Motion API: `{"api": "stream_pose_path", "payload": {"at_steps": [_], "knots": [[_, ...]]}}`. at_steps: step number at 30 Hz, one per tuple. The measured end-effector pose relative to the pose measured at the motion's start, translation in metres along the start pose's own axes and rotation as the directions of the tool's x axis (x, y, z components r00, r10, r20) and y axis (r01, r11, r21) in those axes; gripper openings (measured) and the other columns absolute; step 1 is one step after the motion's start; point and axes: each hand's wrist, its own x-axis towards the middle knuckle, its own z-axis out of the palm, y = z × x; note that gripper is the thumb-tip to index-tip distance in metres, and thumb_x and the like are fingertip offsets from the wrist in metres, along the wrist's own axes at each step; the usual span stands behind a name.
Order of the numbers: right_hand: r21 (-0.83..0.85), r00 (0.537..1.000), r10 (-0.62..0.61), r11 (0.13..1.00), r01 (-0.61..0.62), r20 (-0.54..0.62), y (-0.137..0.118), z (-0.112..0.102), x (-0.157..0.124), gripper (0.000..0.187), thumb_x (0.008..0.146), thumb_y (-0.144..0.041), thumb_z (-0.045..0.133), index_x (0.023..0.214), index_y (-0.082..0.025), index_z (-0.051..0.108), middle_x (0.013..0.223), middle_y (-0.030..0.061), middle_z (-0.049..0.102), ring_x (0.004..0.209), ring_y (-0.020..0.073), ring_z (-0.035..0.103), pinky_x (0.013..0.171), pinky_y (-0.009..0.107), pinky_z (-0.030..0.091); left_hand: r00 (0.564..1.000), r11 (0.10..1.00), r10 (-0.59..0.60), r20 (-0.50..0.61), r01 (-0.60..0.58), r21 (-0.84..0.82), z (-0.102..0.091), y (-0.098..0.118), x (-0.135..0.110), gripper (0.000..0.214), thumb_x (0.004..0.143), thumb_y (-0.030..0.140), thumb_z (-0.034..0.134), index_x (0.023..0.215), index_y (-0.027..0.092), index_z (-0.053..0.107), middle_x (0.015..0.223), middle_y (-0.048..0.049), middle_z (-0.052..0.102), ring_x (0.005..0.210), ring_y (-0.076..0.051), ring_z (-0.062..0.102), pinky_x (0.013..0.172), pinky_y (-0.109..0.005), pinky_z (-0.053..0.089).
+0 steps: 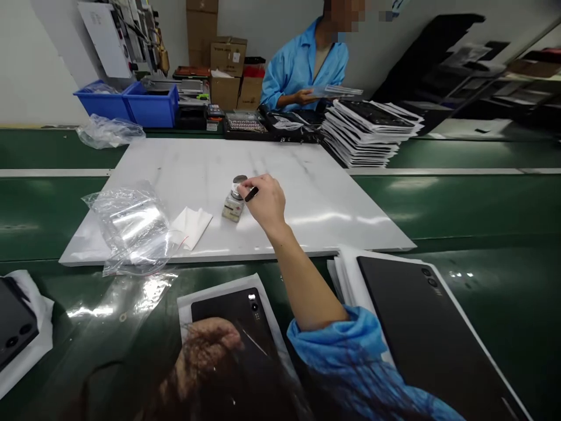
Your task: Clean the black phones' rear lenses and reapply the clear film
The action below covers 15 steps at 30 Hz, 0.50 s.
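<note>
My right hand (267, 202) reaches over the white board, its fingers pinched round a short black stick-like object (251, 195). The fingertips are at the silver top of a small clear bottle (232, 208) with a label; whether they press on it I cannot tell. My left hand (204, 345) lies over the back of a dark tablet (228, 307), fingers curled, partly covered by strands of hair. What it holds, if anything, is hidden. The tablet has a camera at its upper corner and rests on a white sleeve (186, 310).
A folded white wipe (193, 227) and clear plastic bags (135, 225) lie on the white board (307, 175). Dark tablets lie at right (421, 316) and left (15, 321). Across the bench a person in blue (289, 64) holds a flat item near a tall stack (363, 134). Blue bins (153, 108) stand behind.
</note>
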Motion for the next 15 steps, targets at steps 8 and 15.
{"api": "stream_pose_path", "payload": {"at_steps": [8,15], "knots": [[0.25,0.985,-0.112,0.958,0.143,-0.133,-0.028,-0.051,-0.085,0.026,0.127,-0.042,0.069,0.138,-0.029,0.089,0.127,0.0095,0.086,0.111,0.0294,0.081,0.104,0.051,0.074,0.984,0.989,0.046,-0.17,-0.069,-0.134,0.006,0.018,-0.008,0.045,0.08,0.06,0.118,0.081,0.021,0.095,0.083,-0.0075,0.095,0.064,-0.02,0.084,0.058,-0.025,0.061],[0.345,0.957,-0.103,0.939,0.003,0.27,-0.023,-0.094,-0.254,0.043,0.116,-0.041,0.089,0.159,-0.037,0.086,0.108,0.002,0.092,0.088,0.0278,0.09,0.083,0.039,0.08,0.963,0.992,0.081,-0.256,-0.104,-0.075,0.008,0.017,-0.014,0.028,0.087,0.05,0.112,0.084,0.025,0.099,0.082,-0.0052,0.096,0.07,-0.021,0.085,0.067,-0.027,0.065]]}}
